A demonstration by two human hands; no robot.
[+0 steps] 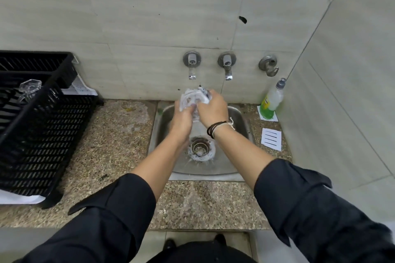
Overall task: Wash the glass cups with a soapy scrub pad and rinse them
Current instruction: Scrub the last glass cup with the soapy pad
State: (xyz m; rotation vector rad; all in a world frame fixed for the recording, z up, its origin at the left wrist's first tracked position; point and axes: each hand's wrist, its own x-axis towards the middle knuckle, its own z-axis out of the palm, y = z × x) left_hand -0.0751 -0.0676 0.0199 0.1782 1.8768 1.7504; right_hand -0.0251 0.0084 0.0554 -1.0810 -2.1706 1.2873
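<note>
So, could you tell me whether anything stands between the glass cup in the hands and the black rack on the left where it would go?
Nothing visible does. Both the left hand and right hand grip the glass cup over the sink; only bare counter lies toward the black rack.

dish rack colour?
Black, slatted plastic dish rack, on the counter left of the sink; head view.

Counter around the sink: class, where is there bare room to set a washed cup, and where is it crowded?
Bare counter lies between the rack and the sink, and along the front edge. Right of the sink is crowded: soap bottle and paper card.
</note>
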